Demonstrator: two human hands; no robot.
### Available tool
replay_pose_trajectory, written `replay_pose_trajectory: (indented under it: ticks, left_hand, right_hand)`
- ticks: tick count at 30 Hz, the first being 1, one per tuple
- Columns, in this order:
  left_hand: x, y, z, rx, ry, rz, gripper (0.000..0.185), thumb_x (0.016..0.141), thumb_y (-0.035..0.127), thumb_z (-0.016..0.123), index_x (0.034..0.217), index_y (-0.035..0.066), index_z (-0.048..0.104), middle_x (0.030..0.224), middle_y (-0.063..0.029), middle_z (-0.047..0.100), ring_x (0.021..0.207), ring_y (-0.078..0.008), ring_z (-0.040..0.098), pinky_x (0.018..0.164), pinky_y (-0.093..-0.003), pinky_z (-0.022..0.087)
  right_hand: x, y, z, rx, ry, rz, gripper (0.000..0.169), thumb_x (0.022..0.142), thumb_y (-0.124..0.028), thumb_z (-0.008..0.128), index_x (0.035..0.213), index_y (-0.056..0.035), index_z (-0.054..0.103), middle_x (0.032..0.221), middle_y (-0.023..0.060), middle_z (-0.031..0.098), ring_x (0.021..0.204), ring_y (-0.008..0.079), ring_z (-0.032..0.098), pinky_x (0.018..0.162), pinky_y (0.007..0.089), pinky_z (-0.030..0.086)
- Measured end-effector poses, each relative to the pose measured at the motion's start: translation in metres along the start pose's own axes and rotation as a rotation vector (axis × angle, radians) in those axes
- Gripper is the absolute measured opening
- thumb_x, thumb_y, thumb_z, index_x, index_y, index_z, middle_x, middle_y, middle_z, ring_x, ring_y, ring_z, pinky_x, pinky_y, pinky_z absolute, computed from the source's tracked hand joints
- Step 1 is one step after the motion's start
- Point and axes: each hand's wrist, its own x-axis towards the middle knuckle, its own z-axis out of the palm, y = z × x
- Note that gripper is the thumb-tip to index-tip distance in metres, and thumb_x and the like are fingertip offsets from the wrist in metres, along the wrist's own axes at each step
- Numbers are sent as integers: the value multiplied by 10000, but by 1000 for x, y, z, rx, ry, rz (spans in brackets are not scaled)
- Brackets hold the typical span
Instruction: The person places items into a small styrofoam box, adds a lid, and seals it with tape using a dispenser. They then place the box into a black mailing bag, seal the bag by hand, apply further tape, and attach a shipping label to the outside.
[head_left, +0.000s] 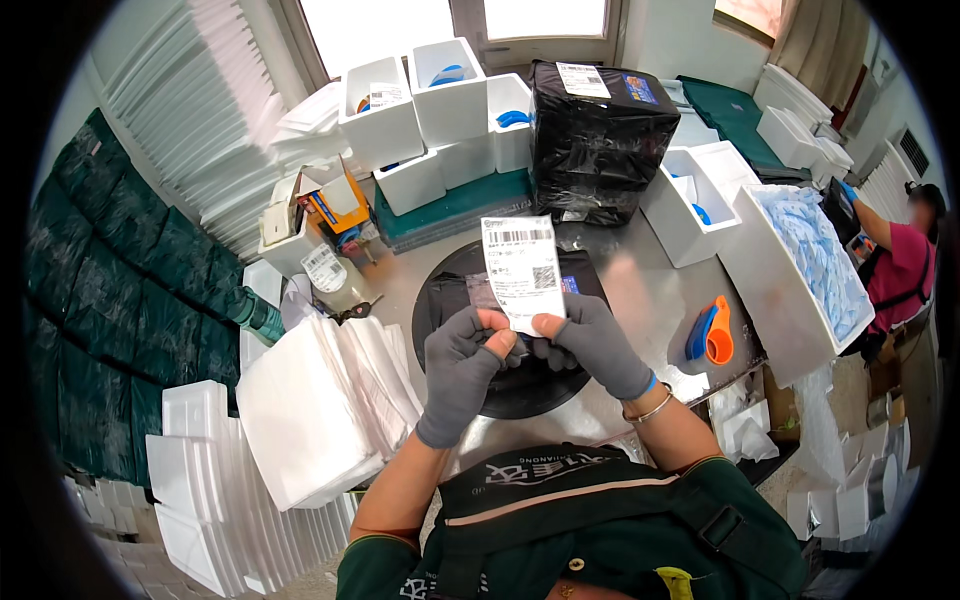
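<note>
Both my hands wear grey gloves with bare fingertips. My left hand (463, 367) pinches the lower left corner of a white printed shipping label (521, 266) between thumb and finger. At its lower right edge, my right hand (604, 349) grips the same label with the thumb on top. The label stands up from my fingers, its printed side with barcodes towards me. Below it lies a package wrapped in black plastic (589, 270), partly hidden by the label and my hands. That package rests on a round black turntable (442, 289) on the metal table (637, 300).
An orange and blue tape dispenser (712, 334) lies to the right. A tall black-wrapped stack (600, 142) and white foam boxes (382, 120) line the back. White sheets (300, 412) are piled left. A foam box of ice packs (810, 255) stands right, near another person (904, 262).
</note>
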Motion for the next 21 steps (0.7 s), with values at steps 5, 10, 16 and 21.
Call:
replay_pose_trajectory:
  ticks: [5, 10, 16, 21]
  left_hand:
    - [2, -1, -7, 52, 8, 36, 69, 918, 32, 642, 972, -12, 637, 805, -28, 659, 717, -56, 598, 653, -193, 483]
    - [3, -8, -8, 262, 13, 69, 73, 882, 41, 673, 934, -9, 658, 778, 4, 638, 701, -23, 549, 635, -185, 451]
    - [8, -19, -23, -30, -60, 29, 104, 870, 98, 654, 942, 27, 629, 769, -2, 628, 654, -67, 564, 602, -225, 462]
    - [27, -33, -86, -1010, 87, -58, 178, 905, 123, 597, 1055, 27, 595, 1010, -90, 683, 926, -211, 667, 868, -371, 553]
  right_hand:
    - [4, 0, 6, -444, 301, -661, 347, 824, -156, 748, 1097, 14, 618, 842, 64, 625, 781, 131, 614, 717, 283, 503]
    - [-1, -5, 13, -234, -72, -323, 238, 847, -154, 723, 979, 2, 601, 794, 40, 601, 735, 87, 563, 661, 241, 465]
    - [22, 28, -11, 4, 114, -320, 201, 927, -196, 602, 971, -1, 617, 852, 33, 616, 799, 90, 579, 710, 250, 475]
    - [19, -3, -78, 438, 529, -591, 278, 977, -242, 497, 1090, -18, 619, 986, 76, 668, 904, 121, 636, 771, 263, 517]
